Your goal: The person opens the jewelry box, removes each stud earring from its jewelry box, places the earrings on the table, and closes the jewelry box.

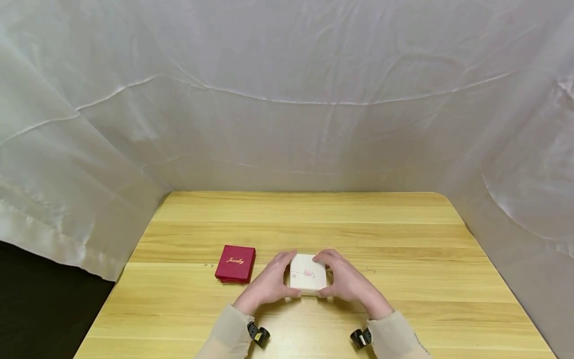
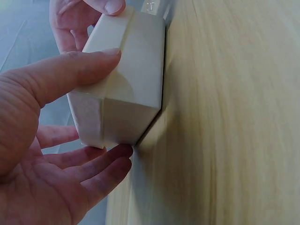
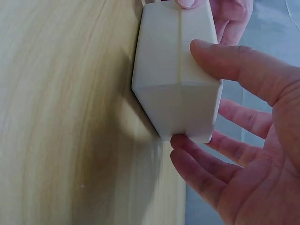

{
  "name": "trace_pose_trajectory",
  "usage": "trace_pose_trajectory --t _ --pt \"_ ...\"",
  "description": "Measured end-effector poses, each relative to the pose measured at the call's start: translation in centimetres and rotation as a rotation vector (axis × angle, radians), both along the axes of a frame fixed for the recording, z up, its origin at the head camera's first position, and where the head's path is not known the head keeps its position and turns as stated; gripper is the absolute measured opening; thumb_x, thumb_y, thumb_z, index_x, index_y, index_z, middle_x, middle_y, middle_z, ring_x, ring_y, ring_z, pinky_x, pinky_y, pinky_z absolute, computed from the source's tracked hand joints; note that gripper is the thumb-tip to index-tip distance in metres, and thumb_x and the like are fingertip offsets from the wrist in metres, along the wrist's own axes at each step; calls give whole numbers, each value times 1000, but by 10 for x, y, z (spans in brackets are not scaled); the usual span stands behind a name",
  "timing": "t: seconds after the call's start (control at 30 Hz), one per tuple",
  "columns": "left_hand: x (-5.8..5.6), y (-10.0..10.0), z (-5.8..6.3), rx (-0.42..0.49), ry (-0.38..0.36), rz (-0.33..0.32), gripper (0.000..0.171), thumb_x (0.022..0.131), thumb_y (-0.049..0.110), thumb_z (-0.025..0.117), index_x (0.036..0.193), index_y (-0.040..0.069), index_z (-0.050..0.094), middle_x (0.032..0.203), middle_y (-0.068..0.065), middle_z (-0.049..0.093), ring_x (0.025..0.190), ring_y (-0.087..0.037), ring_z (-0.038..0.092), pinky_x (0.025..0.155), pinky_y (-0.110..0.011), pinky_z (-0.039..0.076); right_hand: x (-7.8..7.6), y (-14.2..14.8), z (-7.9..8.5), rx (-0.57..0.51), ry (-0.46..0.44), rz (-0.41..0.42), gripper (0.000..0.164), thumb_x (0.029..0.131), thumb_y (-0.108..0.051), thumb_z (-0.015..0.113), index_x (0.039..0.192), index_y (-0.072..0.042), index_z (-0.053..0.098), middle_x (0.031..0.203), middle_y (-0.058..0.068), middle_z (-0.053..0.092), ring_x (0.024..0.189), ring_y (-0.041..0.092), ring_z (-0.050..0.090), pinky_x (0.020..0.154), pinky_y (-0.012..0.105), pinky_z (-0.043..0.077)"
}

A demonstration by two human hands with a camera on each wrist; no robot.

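Note:
A small white lidded box [image 1: 308, 273] with a pink print on top sits on the wooden table, between both hands. The left hand [image 1: 271, 280] grips its left side, thumb on the near face and fingers round the far side. From the right, the right hand [image 1: 344, 279] holds it the same way. In the left wrist view the left thumb lies across the lid seam of the white box [image 2: 136, 61]. The right wrist view shows the right thumb on the lid part of the white box [image 3: 161, 56]; its underside is at the table.
A dark red box [image 1: 235, 263] with gold "Jewelry" lettering lies on the table to the left of the left hand. The pale wood table [image 1: 403, 239] is enclosed by white cloth [image 1: 314, 124] at the back and sides. Each wrist wears a small black camera.

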State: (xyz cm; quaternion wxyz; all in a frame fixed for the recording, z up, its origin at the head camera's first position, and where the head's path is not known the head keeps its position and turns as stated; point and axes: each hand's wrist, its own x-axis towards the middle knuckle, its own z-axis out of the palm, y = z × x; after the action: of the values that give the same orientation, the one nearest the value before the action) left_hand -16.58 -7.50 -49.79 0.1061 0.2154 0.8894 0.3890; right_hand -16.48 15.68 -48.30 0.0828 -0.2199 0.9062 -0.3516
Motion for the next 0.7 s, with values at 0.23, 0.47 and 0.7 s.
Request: trace_pose_trajectory --t 0.23,0.47,0.7 --pt "1 2 -1 -24 1 3 99 72 21 88 151 1 32 147 -16 40 130 -31 44 107 -48 38 0 -2 -2 7 25 4 75 62 -8 91 129 -3 58 135 11 49 118 29 51 101 52 43" --pt "0 2 -2 -32 -4 -5 100 72 24 88 151 0 32 144 -17 42 127 -30 47 106 -47 39 1 -2 -5 31 29 -2 75 62 -10 91 129 -5 59 135 10 48 119 30 51 102 52 42" --pt "-1 1 -3 -37 -14 -6 97 74 31 87 150 -1 35 143 -18 43 125 -31 48 105 -48 40 1 -3 -8 33 20 2 74 62 -9 92 128 -6 58 135 9 47 119 29 50 102 50 42"
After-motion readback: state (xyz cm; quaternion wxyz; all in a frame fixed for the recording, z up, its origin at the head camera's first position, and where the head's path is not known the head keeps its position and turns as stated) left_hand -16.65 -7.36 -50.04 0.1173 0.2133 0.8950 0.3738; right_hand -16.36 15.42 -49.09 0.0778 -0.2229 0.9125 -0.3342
